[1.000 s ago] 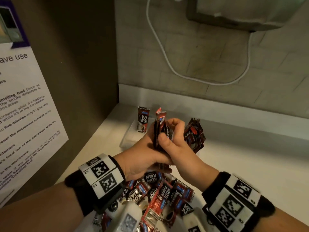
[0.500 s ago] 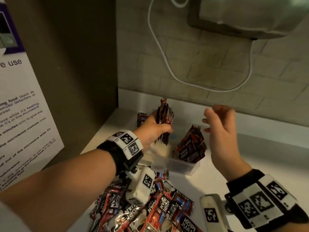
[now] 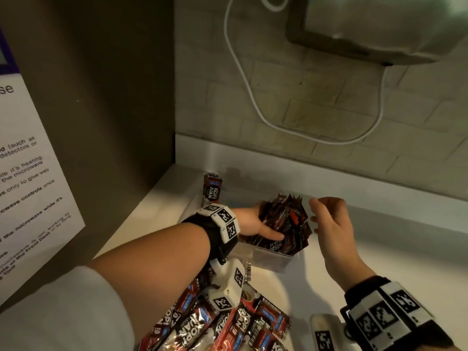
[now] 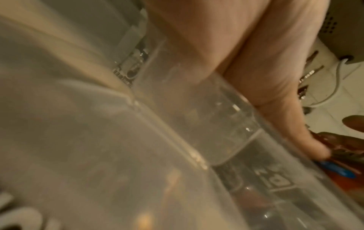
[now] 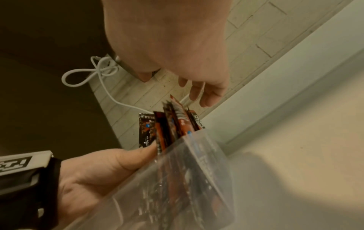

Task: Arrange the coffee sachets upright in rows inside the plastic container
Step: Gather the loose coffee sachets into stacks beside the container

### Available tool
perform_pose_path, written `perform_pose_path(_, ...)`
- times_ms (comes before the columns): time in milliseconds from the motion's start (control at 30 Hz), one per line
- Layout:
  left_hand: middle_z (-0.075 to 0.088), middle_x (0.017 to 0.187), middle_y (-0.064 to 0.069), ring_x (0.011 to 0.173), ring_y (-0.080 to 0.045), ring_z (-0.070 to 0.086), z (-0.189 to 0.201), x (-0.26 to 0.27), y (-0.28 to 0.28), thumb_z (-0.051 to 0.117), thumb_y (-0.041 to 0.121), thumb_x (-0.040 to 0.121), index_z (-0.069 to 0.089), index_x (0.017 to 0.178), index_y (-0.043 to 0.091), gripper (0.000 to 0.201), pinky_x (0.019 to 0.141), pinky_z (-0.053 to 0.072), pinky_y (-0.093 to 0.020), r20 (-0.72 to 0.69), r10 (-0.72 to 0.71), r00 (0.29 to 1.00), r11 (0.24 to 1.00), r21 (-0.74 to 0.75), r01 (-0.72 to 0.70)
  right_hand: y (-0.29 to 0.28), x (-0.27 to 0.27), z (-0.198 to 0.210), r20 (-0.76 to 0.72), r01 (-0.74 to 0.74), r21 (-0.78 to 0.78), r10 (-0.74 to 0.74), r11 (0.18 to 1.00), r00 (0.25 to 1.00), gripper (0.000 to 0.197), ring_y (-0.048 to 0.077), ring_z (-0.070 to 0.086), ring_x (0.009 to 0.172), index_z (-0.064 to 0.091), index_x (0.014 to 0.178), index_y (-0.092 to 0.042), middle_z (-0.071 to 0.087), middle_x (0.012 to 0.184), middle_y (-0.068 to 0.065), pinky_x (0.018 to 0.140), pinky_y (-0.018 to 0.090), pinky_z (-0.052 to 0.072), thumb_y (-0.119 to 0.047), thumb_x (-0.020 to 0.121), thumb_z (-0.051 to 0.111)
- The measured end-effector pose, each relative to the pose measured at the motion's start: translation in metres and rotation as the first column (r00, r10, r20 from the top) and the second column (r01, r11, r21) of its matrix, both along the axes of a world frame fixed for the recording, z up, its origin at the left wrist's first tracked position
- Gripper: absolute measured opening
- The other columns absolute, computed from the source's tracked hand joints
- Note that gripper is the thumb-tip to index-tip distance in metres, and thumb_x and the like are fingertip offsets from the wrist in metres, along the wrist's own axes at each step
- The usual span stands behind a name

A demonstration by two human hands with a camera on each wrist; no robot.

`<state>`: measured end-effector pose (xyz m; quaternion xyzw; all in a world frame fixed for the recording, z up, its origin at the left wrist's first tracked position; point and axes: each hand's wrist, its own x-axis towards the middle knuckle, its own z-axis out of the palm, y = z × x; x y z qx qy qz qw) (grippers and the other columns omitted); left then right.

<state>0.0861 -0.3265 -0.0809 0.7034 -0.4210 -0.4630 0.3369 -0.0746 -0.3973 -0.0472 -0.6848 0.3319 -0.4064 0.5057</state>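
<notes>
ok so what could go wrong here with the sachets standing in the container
1. The standing sachets lean and fan out; if the left hand lets go, they may topple inside the clear plastic container.
2. The right hand hovers beside them holding nothing and could knock the bunch.

Your left hand's fingers [image 3: 260,214] vanish behind the bunched red-and-black coffee sachets [image 3: 285,221]; the clear plastic container [image 3: 268,259] blurs badly in the left wrist view. The loose pile of sachets [image 3: 228,325] runs off the head view's bottom edge.
</notes>
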Motion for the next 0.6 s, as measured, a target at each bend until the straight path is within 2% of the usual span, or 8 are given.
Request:
perform_pose_path(167,0.045,0.145,0.005,0.135,-0.018,0.041,0.004,0.002,0.005,0.091,0.045,0.04,0.02,0.149,0.031,0.131,0.114,0.033,-0.044,0.034,-0.08,0.996,0.997,-0.012,0.08,-0.001,-0.001,-0.004,-0.034,-0.021,0.082,0.024,0.996,0.999,0.02,0.026,0.055,0.098,0.048,0.101,-0.014,0.055,0.107,0.01,0.084,0.044,0.047,-0.033,0.094,0.053)
perform_pose_path(333,0.049,0.142,0.002,0.132,-0.02,0.045,0.012,0.007,0.012,0.093,0.035,0.038,0.022,0.148,0.032,0.131,0.111,0.037,-0.043,0.011,-0.098,0.995,0.994,0.055,0.097,0.003,-0.003,-0.008,-0.073,-0.045,0.165,0.058,0.985,0.996,0.025,0.029,0.058,0.103,0.048,0.104,-0.017,0.057,0.111,0.011,0.09,0.054,0.049,-0.039,0.093,0.052)
perform_pose_path(400,0.05,0.141,0.001,0.131,-0.022,0.046,0.013,0.009,0.013,0.093,0.032,0.036,0.024,0.147,0.033,0.13,0.109,0.04,-0.044,0.0,-0.09,0.996,0.993,0.071,0.09,0.007,-0.003,-0.007,-0.075,-0.068,0.2,0.084,0.977,0.994,0.028,0.027,0.058,0.103,0.047,0.108,-0.016,0.057,0.111,0.01,0.088,0.054,0.051,-0.039,0.093,0.051)
perform_pose_path(533,0.05,0.141,-0.003,0.13,-0.026,0.048,0.015,0.01,0.009,0.095,0.025,0.034,0.028,0.145,0.036,0.131,0.104,0.044,-0.048,-0.031,-0.079,0.996,0.99,0.111,0.081,0.012,-0.002,-0.003,-0.071,-0.104,0.248,0.125,0.963,0.99,0.032,0.02,0.06,0.101,0.045,0.114,-0.011,0.057,0.111,0.006,0.078,0.045,0.053,-0.037,0.095,0.049)
perform_pose_path(600,0.044,0.146,-0.006,0.133,-0.03,0.043,0.021,0.006,0.006,0.095,0.024,0.043,0.024,0.147,0.036,0.126,0.105,0.042,-0.049,0.017,-0.078,0.997,0.986,0.15,0.075,0.014,-0.001,-0.002,-0.073,-0.107,0.264,0.13,0.958,0.989,0.032,0.02,0.06,0.1,0.045,0.113,-0.011,0.058,0.11,0.006,0.079,0.047,0.053,-0.037,0.095,0.049)
